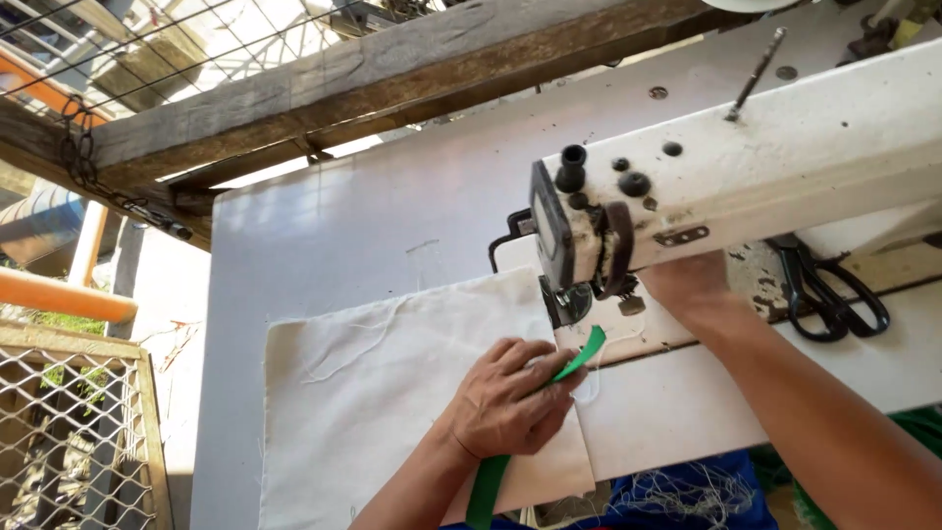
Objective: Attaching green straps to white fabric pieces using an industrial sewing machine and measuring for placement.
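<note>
Here, head view: left hand lies palm-down, fingers curled, pinching a narrow green fabric strap against a flat piece of cream canvas cloth on the white sewing table. Strap tip sits just below the presser foot of the worn white industrial sewing machine. Right hand mostly hidden behind the machine head; grip cannot be told. Black scissors rest on the machine bed, to the right.

Views: 1, head-worn camera.
Facing: steeply down and forward, tilted, over the white flat-topped bench.
Distance: close, within arm's reach.
</note>
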